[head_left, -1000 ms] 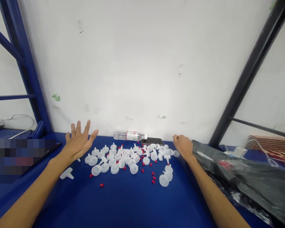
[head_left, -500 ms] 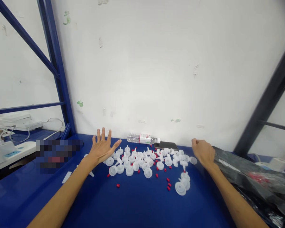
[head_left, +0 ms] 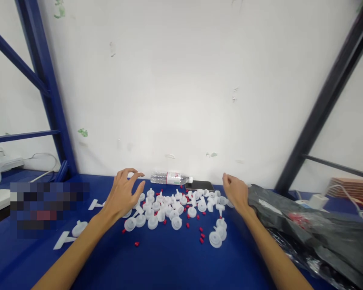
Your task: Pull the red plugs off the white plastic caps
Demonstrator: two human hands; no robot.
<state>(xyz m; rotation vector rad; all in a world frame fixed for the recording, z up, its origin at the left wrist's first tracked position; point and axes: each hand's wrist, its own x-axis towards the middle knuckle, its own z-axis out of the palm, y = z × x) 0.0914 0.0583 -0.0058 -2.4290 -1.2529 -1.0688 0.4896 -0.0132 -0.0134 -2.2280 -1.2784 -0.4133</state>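
Several white plastic caps with spouts (head_left: 172,207) lie scattered on a blue table (head_left: 157,262), with small red plugs (head_left: 201,237) among them. My left hand (head_left: 122,195) hovers over the left edge of the pile, fingers apart and curled downward, holding nothing. My right hand (head_left: 236,192) rests at the pile's right edge, back toward me, fingers loosely bent near a white cap; nothing shows in it. A few caps (head_left: 217,235) lie apart toward the front right.
A clear water bottle (head_left: 169,177) lies on its side against the white wall, beside a dark phone (head_left: 199,185). A black plastic bag (head_left: 308,229) covers the table's right side. Blue shelf uprights (head_left: 45,92) stand left, a black one (head_left: 326,96) right. White flat parts (head_left: 65,239) lie left.
My left hand went from flat and spread to curled downward over the pile's left edge. My right hand stays at the right edge. The camera view shifted sideways.
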